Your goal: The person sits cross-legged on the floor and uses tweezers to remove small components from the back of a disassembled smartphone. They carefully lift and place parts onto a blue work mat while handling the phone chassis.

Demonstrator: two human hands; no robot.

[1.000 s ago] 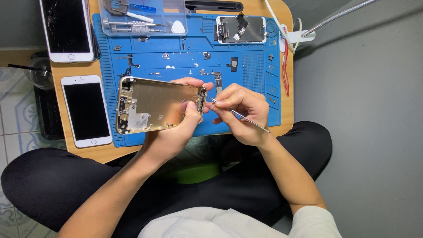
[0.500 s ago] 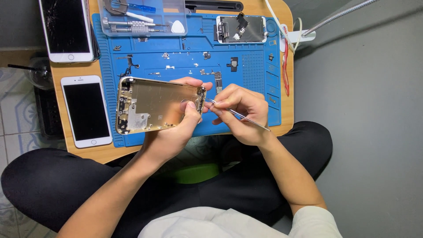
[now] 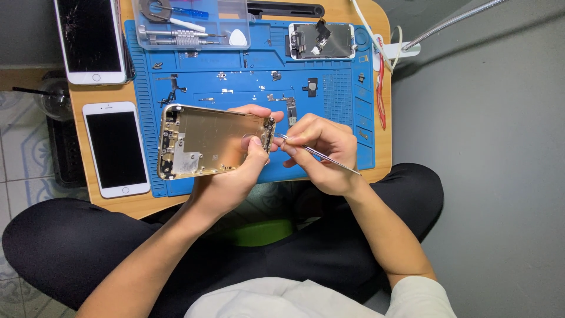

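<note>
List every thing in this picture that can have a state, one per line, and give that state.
Gold phone housing: opened, screen off, held tilted above the mat.
Left hand: gripping the housing.
Right hand: pinching tweezers.
Tweezers: tips at the housing's end.
White phone: intact, screen dark, flat.
Cracked phone: glass shattered, dark.
Screen assembly: detached, face down.
Blue mat: strewn with small parts.

Single head-worn view, straight down, close above the hands and blue work mat [image 3: 329, 94].
</note>
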